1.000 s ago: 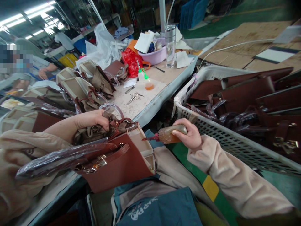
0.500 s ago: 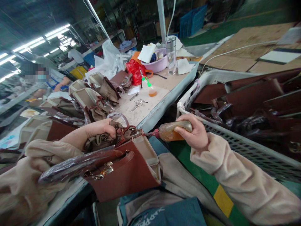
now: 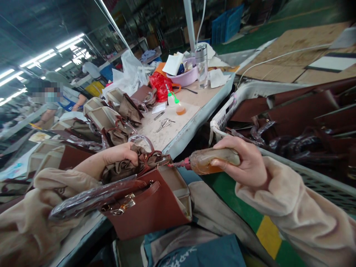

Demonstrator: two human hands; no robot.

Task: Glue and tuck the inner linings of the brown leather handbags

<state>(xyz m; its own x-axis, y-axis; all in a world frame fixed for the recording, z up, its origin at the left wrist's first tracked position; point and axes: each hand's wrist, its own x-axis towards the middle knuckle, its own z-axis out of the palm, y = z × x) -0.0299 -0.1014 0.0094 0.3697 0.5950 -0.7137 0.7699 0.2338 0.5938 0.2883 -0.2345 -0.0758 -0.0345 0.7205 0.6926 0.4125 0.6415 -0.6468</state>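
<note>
A reddish-brown handbag with a plastic-wrapped handle and a gold clasp rests at the table edge over my lap. My left hand is closed on the gathered brown fabric at its top. My right hand grips a squeeze bottle of amber liquid, held sideways. Its red nozzle tip points left, at the upper corner of the bag's side; whether it touches is too small to tell.
Small scissors and a green-capped bottle lie beyond the bag on the table. More bags stand at left. A white crate of bags is at right. A masked person is at far left.
My right hand has moved a little right and nearer, with the bottle turned slightly. My left hand still holds the fabric. The view has shifted slightly.
</note>
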